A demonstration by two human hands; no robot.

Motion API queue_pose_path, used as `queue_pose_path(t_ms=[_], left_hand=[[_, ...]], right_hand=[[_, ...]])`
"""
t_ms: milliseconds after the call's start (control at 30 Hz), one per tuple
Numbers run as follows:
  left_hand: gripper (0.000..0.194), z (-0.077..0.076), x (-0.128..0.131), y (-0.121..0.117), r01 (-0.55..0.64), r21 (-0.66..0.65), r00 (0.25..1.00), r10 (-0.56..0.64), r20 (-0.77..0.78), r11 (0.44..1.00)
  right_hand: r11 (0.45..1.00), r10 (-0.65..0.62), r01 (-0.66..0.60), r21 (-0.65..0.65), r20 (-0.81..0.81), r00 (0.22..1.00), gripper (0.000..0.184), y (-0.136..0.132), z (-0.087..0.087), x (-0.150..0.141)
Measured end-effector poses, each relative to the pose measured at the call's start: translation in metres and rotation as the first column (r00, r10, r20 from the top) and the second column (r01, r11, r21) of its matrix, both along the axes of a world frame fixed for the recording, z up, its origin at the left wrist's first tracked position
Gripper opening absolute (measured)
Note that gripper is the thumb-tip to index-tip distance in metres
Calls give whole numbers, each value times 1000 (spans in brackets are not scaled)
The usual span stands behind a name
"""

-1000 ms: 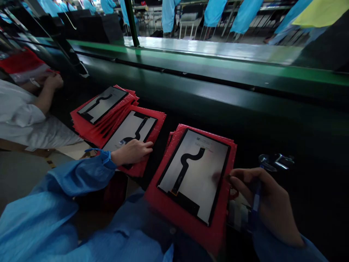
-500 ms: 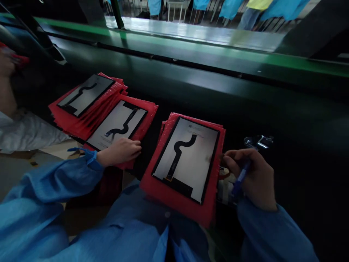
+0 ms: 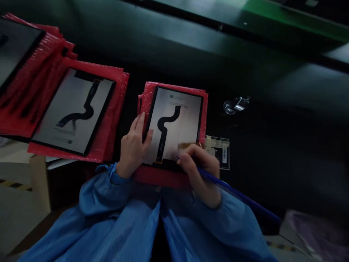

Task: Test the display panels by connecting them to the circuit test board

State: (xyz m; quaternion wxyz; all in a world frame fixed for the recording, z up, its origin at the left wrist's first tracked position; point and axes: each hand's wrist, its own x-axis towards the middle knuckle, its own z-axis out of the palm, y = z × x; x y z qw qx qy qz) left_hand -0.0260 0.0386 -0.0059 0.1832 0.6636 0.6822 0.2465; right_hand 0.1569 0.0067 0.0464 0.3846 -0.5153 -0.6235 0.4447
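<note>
Your black counter (image 3: 272, 153) has the centre stack of red sleeves (image 3: 160, 177) at its front edge. Your panel (image 3: 185, 127) lies face-up on that stack, black flex cable attached. The neighbouring panel (image 3: 72, 102), on its own red stack left along the counter's front edge, is now fully uncovered: your left hand (image 3: 132, 145) has gone from it to the centre panel's left edge, palm down, fingers together, thumb spread. Your right hand (image 3: 203, 171) has come from beside the stack to over the panel's lower right corner, thumb and fingers pinched on a blue pen (image 3: 234, 191). Tip blurred; can't tell if it touches. Small dark module (image 3: 224, 154) partly hidden past the stack's right edge. Amber strip (image 3: 188, 145) partly behind your right hand.
</note>
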Motion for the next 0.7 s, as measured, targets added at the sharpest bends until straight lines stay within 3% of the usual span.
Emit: queue_pose_path(t_ms=[100, 200, 567, 700], left_hand=[[54, -1, 3, -6, -28, -12, 999, 28, 27, 1000], [56, 2, 4, -8, -23, -26, 999, 24, 27, 999], [54, 0, 3, -7, -22, -46, 1000, 23, 17, 999], [55, 4, 3, -8, -11, -75, 1000, 9, -24, 997]], right_hand=[[998, -33, 34, -45, 14, 999, 27, 4, -23, -8], [998, -57, 52, 44, 105, 993, 34, 6, -33, -11], [989, 2, -45, 141, 294, 956, 36, 1, -36, -16], [984, -99, 65, 164, 206, 974, 37, -3, -36, -12]])
